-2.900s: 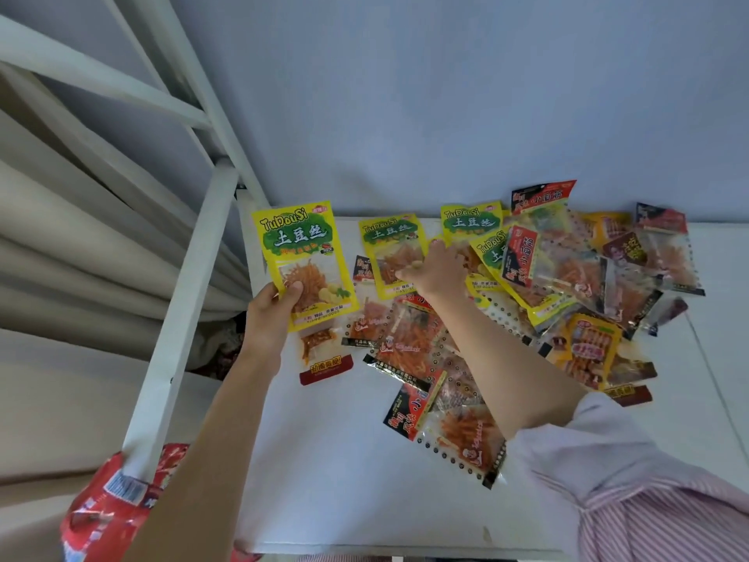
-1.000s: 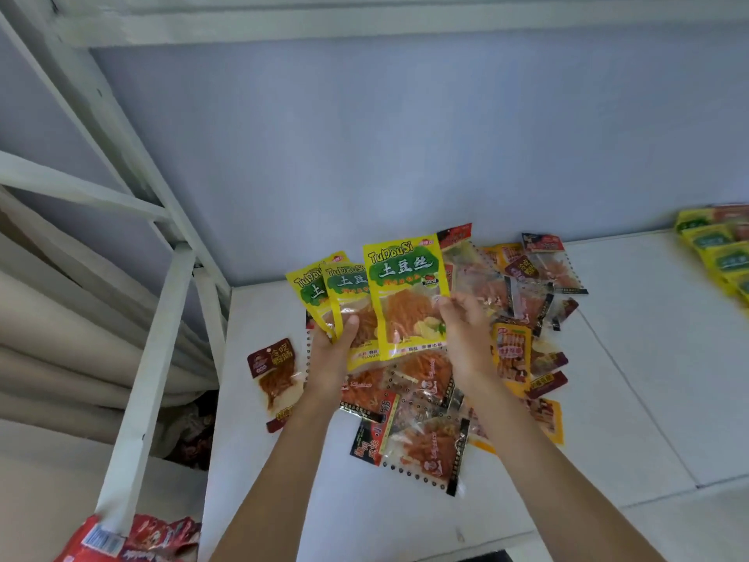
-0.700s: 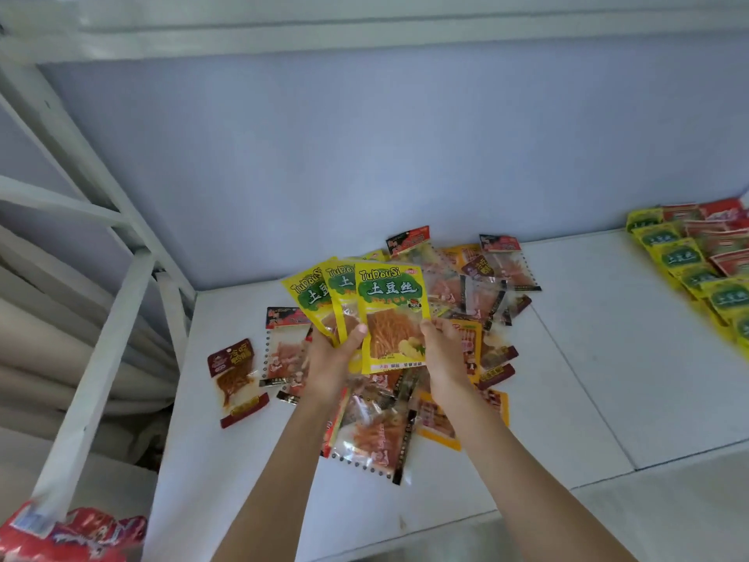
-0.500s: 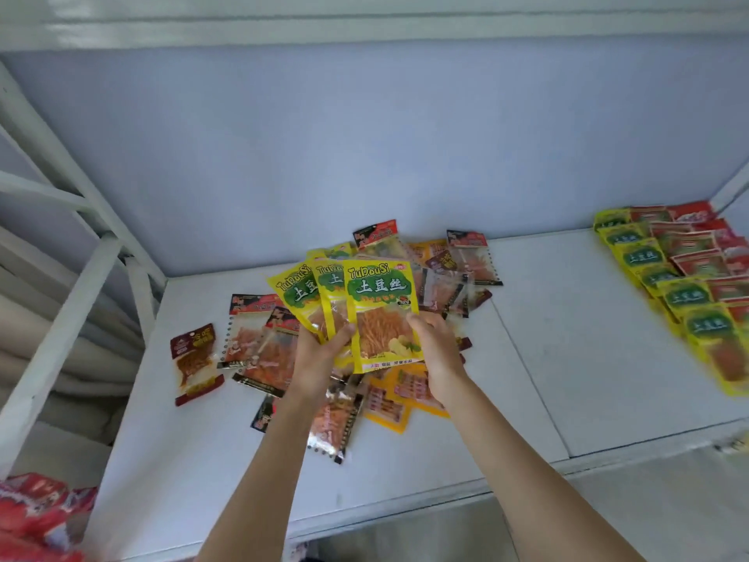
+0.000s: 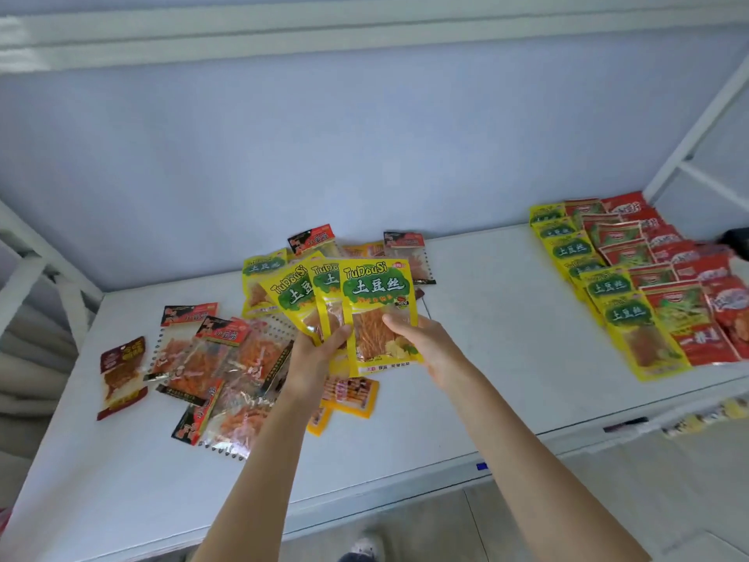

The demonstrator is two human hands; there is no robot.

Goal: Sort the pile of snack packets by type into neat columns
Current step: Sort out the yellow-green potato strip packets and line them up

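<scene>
Yellow fan in hand: I hold three glossy yellow-and-green foil snack packets (image 5: 375, 314) upright and overlapped, long axes running away from me, above the pile.
Left hand (image 5: 314, 354): fingers (image 5: 339, 335) curled round the fan's lower edge, thumb across the front.
Right hand (image 5: 427, 342): fingers pinch the front packet's clear window from the right; this hand is nearer the goal.
Key relation: the sorted yellow column (image 5: 608, 294) lies far to the right of both hands, so I judge the fan must travel rightward.
Unsorted pile (image 5: 227, 358): crinkly clear-and-red packets, flat, overlapping, left of the hands on the smooth white tabletop (image 5: 478, 358).
Far right: red foil packet columns (image 5: 681, 277), shingled beside the yellow one.
</scene>
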